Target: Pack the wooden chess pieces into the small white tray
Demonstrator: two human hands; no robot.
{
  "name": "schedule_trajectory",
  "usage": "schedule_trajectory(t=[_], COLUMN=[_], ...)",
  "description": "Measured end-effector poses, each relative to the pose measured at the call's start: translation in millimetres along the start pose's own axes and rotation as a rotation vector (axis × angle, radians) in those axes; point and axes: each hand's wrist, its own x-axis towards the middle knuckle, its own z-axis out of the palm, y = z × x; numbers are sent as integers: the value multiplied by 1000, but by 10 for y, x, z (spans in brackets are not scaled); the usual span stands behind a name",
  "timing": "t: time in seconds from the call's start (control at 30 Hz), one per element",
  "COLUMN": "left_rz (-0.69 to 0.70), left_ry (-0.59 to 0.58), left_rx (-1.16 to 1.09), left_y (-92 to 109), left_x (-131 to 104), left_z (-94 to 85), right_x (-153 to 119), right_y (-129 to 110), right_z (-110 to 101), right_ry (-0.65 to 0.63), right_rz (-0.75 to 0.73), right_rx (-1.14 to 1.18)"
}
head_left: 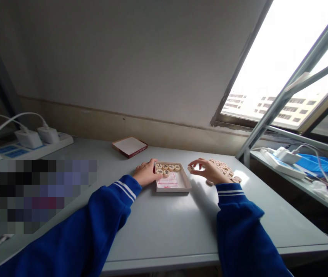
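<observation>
A shallow open box (183, 188) sits on the grey table. Several round wooden pieces with characters (177, 167) lie in it, a full row along the far side and two more at the left of the second row. Pink-marked paper shows on its floor. My left hand (147, 173) grips the box's left side, thumb over the edge by the pieces. Just right of the box, my right hand (207, 171) holds a round wooden piece (191, 168) between thumb and fingers. A pile of loose pieces (223, 166) lies behind and beside my right hand, partly hidden by it.
The red-edged box lid (130, 146) lies near the wall. A power strip (62, 141) with plugs and cables is at the left, beside a blurred patch. At the right, a metal frame (253, 140) borders a shelf with another power strip (282, 163).
</observation>
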Motion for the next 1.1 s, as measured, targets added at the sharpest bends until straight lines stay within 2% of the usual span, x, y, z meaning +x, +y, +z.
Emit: schedule_trajectory(t=[0.1, 0.27, 0.57, 0.67, 0.8, 0.93, 1.03, 1.1], left_rz=[-11, 12, 12, 19, 35, 13, 7, 1], left_ry=[13, 44, 56, 94, 121, 90, 76, 83], left_rx=[6, 30, 60, 107, 153, 127, 107, 83], left_y=[4, -33, -23, 23, 64, 34, 6, -1], left_x=[4, 41, 38, 15, 0, 29, 51, 55], left_z=[9, 55, 74, 85, 96, 100, 104, 106], right_x=[67, 93, 93, 96, 12, -159, -246, -258], right_y=[-228, -403, -450, -440, -221, 198, 399, 411], right_z=[168, 370, 421, 361, 68, -211, -260, -246], right_ry=[53, 31, 95, 105, 81, -59, -151, -168], right_rz=[-136, -146, -150, -153, -3, 197, 256, 265], right_rx=[36, -157, -216, -177, -186, -221, -191, -152])
